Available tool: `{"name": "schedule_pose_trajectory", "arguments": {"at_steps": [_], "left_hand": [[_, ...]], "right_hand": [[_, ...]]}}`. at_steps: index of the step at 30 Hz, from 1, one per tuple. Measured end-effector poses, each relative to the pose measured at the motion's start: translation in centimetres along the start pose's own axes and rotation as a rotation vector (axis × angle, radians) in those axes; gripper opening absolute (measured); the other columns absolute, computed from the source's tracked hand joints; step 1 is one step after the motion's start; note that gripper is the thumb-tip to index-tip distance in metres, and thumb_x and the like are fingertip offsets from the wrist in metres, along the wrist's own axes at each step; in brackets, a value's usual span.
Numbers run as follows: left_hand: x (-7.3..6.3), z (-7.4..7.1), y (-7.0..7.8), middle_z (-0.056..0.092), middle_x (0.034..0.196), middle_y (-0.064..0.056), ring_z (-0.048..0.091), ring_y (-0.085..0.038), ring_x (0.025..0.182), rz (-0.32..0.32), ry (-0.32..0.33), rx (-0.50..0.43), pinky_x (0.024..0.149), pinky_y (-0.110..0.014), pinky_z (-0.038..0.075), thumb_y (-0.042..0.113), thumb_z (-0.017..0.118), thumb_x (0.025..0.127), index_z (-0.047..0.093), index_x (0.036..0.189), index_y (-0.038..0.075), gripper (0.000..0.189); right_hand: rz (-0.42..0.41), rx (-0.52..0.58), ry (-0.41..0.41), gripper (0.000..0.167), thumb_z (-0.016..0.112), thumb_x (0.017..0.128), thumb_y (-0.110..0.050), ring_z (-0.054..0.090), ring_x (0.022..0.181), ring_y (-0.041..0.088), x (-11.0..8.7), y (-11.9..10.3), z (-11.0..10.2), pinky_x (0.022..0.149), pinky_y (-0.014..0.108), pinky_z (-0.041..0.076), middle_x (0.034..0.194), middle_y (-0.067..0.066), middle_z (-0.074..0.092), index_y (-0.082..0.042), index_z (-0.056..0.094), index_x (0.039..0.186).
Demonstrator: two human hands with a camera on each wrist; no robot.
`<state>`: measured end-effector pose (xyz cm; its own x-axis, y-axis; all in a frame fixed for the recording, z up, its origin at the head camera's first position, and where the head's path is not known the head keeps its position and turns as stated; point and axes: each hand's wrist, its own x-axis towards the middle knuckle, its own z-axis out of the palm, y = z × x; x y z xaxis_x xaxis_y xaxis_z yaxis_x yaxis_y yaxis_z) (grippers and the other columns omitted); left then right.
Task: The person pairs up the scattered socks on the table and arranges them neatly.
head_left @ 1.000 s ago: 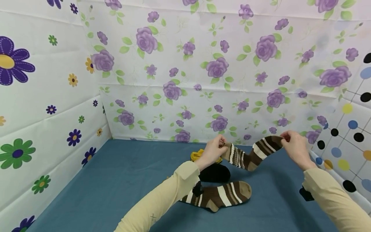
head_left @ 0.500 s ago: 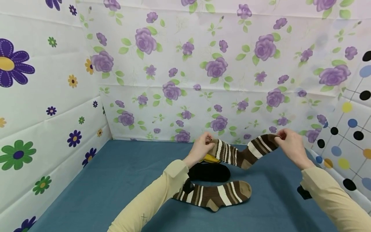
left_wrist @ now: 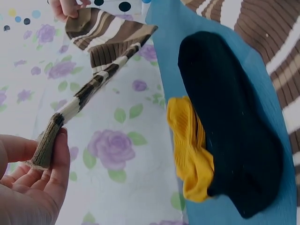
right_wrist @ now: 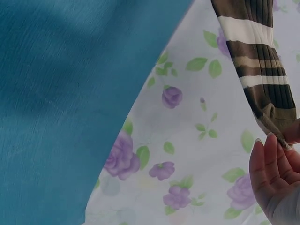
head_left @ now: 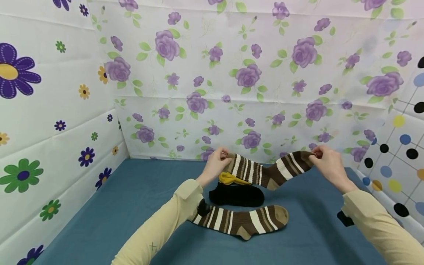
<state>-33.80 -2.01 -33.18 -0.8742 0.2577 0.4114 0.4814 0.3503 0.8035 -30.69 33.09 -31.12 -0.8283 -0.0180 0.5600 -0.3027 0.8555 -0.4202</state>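
Observation:
A brown, tan and white striped sock [head_left: 258,171] is stretched between both hands, raised above the table. My left hand [head_left: 214,165] pinches its tan cuff, and my right hand [head_left: 329,165] pinches the toe. In the left wrist view the sock [left_wrist: 84,93] is seen nearly edge-on near the cuff. The right wrist view has the toe part of the sock [right_wrist: 262,70] caught between thumb and fingers. A matching striped sock [head_left: 245,221] lies flat nearer the front, its cuff end partly behind the left wrist.
Beneath the held sock lie a black sock [head_left: 236,195] and a crumpled yellow sock [head_left: 228,179], side by side and touching. The blue tabletop [head_left: 132,206] meets a flowered back wall [head_left: 198,73] and patterned side walls.
Both hands have moved left with the striped sock, the left one further, so the sock is drawn out straighter. More of the black sock and the lying striped sock shows.

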Motion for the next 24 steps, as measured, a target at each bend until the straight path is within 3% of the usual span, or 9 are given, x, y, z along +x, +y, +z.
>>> {"name": "schedule_pose_trajectory", "arguments": {"at_steps": [13,24], "left_hand": [[-0.8,-2.8,-1.2,0.060,0.093,-0.011,0.056,-0.024,0.086,-0.053,0.055,-0.025,0.065,-0.033,0.045,0.007,0.059,0.089,0.052,0.099,0.001,0.013],[-1.6,-4.7,-1.6,0.059,0.098,-0.012,0.056,-0.025,0.088,-0.080,0.079,0.022,0.071,-0.036,0.045,0.007,0.062,0.086,0.056,0.098,0.001,0.014]], "right_hand": [[-0.111,0.025,0.000,0.009,0.055,0.086,-0.002,0.050,0.054,0.019,-0.2,-1.6,0.9,0.048,0.034,0.040,0.072,0.011,0.056,0.004,0.058,0.091],[-0.074,0.037,-0.109,0.009,0.053,0.086,-0.002,0.049,0.057,0.020,-0.7,-3.4,1.0,0.050,0.035,0.040,0.074,0.011,0.055,0.004,0.056,0.092]]}}
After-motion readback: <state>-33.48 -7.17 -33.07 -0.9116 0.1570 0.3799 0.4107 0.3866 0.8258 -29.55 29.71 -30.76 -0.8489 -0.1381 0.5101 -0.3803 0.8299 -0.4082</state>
